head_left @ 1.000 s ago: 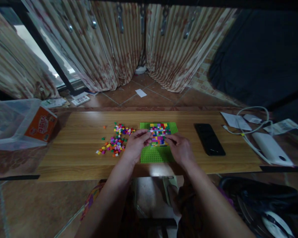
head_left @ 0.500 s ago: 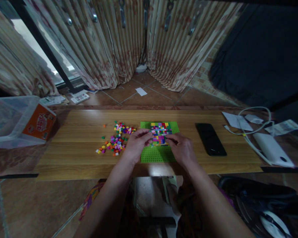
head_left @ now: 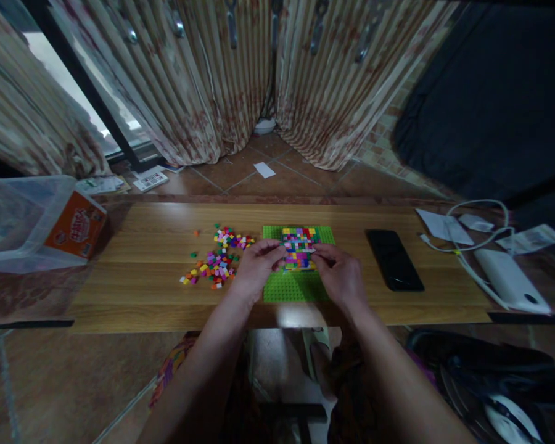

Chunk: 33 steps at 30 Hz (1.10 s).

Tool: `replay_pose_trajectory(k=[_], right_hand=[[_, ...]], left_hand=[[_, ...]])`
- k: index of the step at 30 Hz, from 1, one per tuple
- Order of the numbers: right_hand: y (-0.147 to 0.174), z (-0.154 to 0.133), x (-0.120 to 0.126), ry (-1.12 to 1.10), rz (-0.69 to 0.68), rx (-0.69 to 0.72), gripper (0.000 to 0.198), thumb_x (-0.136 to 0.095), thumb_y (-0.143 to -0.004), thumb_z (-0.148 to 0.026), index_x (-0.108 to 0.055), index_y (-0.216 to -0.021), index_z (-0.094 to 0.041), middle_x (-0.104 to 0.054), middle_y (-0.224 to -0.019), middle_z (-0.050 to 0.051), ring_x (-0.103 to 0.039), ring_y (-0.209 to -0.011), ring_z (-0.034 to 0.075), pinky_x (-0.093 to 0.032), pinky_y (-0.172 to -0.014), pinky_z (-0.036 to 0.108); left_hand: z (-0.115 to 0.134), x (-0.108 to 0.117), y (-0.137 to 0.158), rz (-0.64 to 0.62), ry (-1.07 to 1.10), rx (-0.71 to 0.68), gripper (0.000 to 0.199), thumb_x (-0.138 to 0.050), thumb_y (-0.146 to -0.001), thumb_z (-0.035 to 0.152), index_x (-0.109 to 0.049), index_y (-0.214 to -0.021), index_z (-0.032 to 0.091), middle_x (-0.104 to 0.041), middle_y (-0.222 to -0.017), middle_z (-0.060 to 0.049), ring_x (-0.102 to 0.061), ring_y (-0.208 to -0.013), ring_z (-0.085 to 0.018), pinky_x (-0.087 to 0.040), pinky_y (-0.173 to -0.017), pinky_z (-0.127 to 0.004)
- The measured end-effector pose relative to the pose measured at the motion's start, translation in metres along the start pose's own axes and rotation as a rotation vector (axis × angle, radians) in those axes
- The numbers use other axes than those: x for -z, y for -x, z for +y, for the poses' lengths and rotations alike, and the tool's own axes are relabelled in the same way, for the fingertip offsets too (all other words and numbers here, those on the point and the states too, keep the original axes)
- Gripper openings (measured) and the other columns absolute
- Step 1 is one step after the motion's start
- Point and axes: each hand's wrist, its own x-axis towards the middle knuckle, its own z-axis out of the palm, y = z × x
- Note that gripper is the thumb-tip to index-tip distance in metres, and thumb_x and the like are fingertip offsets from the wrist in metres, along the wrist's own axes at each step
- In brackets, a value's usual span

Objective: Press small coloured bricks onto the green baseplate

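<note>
A block of many-coloured toy bricks (head_left: pixel 298 243) stands on a green studded baseplate (head_left: pixel 287 290) at the middle of the table. My left hand (head_left: pixel 258 266) is at the block's left side, thumb and forefinger drawn together against its edge; what they pinch, if anything, is too small to make out. On the right side, my right hand (head_left: pixel 341 274) pinches a small pale toy brick at its fingertips, close to the block's edge. Loose toy bricks (head_left: pixel 219 265) of several colours lie in a scattered heap left of the baseplate, beside my left hand.
A black phone (head_left: pixel 394 260) lies on the wooden table (head_left: pixel 134 277) to the right. Beyond it are a white power bank (head_left: pixel 511 280) and a looped white cable (head_left: pixel 506 216). A clear plastic bin (head_left: pixel 23 246) with an orange label stands at the far left.
My right fingertips have shifted slightly along the block's right edge, and a pale brick now shows at them. My left hand stays at the left side. The whole view has moved slightly.
</note>
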Motion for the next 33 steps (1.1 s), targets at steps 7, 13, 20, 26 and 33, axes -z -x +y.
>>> replay_pose_trajectory(k=[7, 13, 20, 26, 33], right_hand=[[-0.003, 0.002, -0.007, -0.112, 0.048, -0.094, 0.026, -0.064, -0.074, -0.029, -0.072, -0.094, -0.015, -0.076, -0.082, 0.008, -0.071, -0.076, 0.022, -0.054, -0.076, 0.036], [-0.005, 0.005, -0.010, -0.218, 0.049, -0.132, 0.025, -0.065, -0.071, -0.028, -0.070, -0.091, -0.016, -0.074, -0.078, 0.007, -0.069, -0.071, 0.020, -0.053, -0.071, 0.033], [-0.007, -0.001, -0.009, -0.189, -0.007, -0.129, 0.028, -0.063, -0.071, -0.027, -0.068, -0.096, -0.016, -0.073, -0.071, 0.004, -0.067, -0.064, 0.019, -0.049, -0.064, 0.030], [-0.003, -0.004, -0.009, -0.150, 0.057, -0.102, 0.026, -0.062, -0.076, -0.030, -0.068, -0.097, -0.016, -0.074, -0.077, 0.007, -0.068, -0.069, 0.020, -0.051, -0.070, 0.033], [0.004, -0.019, -0.004, -0.332, -0.066, 0.021, 0.024, -0.064, -0.080, -0.039, -0.072, -0.092, -0.020, -0.075, -0.089, 0.005, -0.067, -0.080, 0.018, -0.052, -0.075, 0.031]], left_hand=[[0.000, 0.000, 0.001, 0.006, -0.005, 0.000, 0.024, -0.080, -0.061, 0.026, -0.066, -0.077, 0.014, -0.065, -0.064, 0.000, -0.055, -0.054, -0.007, -0.040, -0.054, -0.020], [-0.001, -0.001, 0.000, -0.005, 0.002, 0.002, 0.023, -0.079, -0.062, 0.024, -0.066, -0.076, 0.014, -0.062, -0.060, 0.001, -0.053, -0.051, -0.007, -0.038, -0.052, -0.019], [-0.005, -0.006, 0.001, -0.026, -0.020, -0.004, 0.024, -0.079, -0.061, 0.027, -0.067, -0.077, 0.014, -0.063, -0.062, 0.001, -0.052, -0.052, -0.007, -0.037, -0.053, -0.020], [-0.007, -0.009, 0.003, -0.028, -0.044, -0.015, 0.025, -0.080, -0.061, 0.028, -0.067, -0.077, 0.014, -0.063, -0.064, 0.002, -0.051, -0.052, -0.006, -0.036, -0.053, -0.020], [-0.006, -0.013, 0.005, -0.130, -0.083, -0.039, 0.022, -0.077, -0.065, 0.028, -0.069, -0.078, 0.013, -0.062, -0.064, 0.001, -0.052, -0.054, -0.007, -0.037, -0.054, -0.020]])
